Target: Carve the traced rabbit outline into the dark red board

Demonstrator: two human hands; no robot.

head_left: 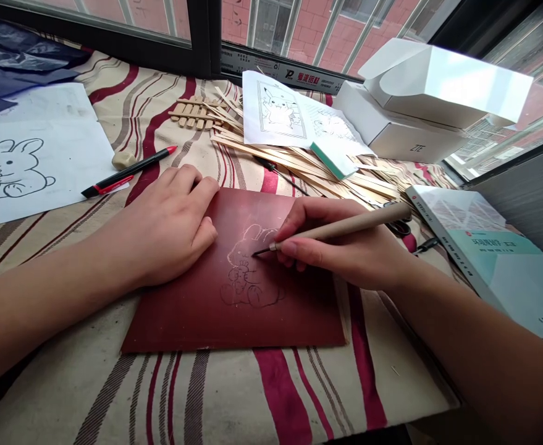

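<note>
A red-brown board [197, 321] lies on the striped cloth, with a bunny outline [252, 296] drawn on it. Some of the bunny's upper lines look lighter, as if scratched. Across the board's far left corner lies my left hand [173, 228], fingers bent and thumb on the surface, holding it down; the corner beneath is hidden. My right hand [345, 241] grips a wooden-handled carving tool [345, 227] like a pen. Its thin dark tip touches or nearly touches the bunny's face. The right hand covers the board's far right part.
A bunny drawing [44, 148] lies at the left, beside a black-and-red pen [132, 170] and a small beige lump [125, 161]. Thin wooden strips [271, 154], printed line drawings [290, 111] and a green-white block [333, 161] lie behind. White boxes [410, 130] and a book [493, 253] are right.
</note>
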